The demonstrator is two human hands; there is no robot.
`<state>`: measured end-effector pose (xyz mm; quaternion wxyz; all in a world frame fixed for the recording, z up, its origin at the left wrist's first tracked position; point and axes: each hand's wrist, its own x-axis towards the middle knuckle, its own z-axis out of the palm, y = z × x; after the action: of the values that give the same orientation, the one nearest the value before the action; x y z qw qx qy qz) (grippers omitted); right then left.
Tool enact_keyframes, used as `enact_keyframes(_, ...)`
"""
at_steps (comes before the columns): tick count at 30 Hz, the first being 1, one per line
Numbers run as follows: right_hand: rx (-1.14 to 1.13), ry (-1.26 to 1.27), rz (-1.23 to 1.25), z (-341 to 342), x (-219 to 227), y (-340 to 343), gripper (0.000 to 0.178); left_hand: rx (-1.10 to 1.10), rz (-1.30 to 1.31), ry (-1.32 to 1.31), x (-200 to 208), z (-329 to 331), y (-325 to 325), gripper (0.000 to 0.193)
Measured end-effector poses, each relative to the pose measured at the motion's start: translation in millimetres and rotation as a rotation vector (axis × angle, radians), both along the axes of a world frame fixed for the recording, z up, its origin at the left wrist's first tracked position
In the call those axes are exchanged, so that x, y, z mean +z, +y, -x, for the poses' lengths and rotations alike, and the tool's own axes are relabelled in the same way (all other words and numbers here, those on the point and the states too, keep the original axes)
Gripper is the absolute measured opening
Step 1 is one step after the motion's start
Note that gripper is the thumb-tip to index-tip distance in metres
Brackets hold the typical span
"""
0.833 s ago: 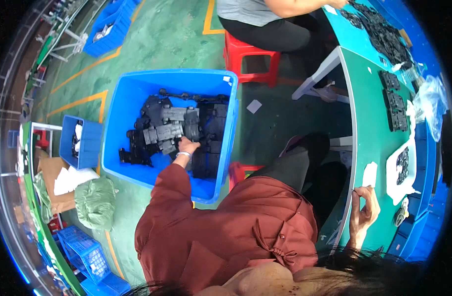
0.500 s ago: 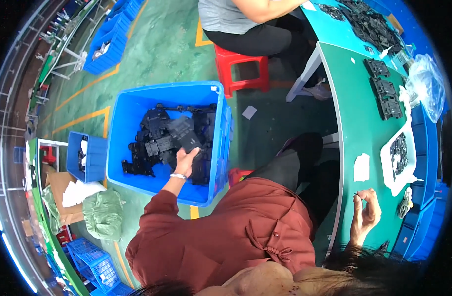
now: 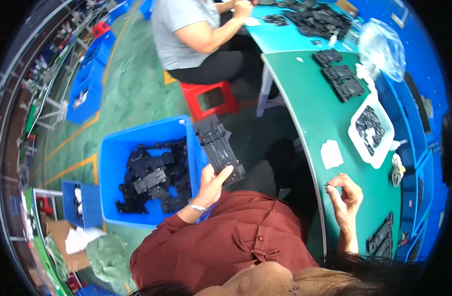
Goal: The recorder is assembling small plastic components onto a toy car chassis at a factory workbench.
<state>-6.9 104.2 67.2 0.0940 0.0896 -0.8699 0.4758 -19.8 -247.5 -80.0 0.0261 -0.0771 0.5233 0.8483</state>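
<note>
My left hand [image 3: 211, 185] grips a long black plastic housing [image 3: 217, 145] by its near end, thumb on top. The housing is held tilted between the blue bin [image 3: 105, 187] and the green table [image 3: 295, 98]. Several similar black plastic parts [image 3: 152, 180] lie jumbled in the bin. Over the table's near part, my right hand [image 3: 347, 197] is closed in a pinch, with a tiny dark piece at the fingertips, too small to name. Beyond it a white tray [image 3: 355, 135] holds many small black pieces [image 3: 370, 123].
More black housings [image 3: 342, 81] lie on the table, with white paper [image 3: 331, 154] nearer me. A person [image 3: 191, 39] sits on a red stool [image 3: 208, 98] at the far table. Blue racks line the right edge. A smaller blue bin [image 3: 85, 204] and green sack [image 3: 107, 256] stand left.
My left hand has lifted the black housing out of the bin and brought it right, toward the table. My right hand keeps its pinch above the table. The whole view has shifted.
</note>
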Motion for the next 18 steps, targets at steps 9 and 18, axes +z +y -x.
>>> enact_keyframes(9,0.119,-0.321,0.324,-8,-1,-28,0.002,-0.208,-0.21,0.117,35,17,83,0.035)
enact_keyframes(18,0.223,-0.433,0.49,-17,-32,-39,0.008,-0.336,-0.239,0.206,47,-1,97,0.044)
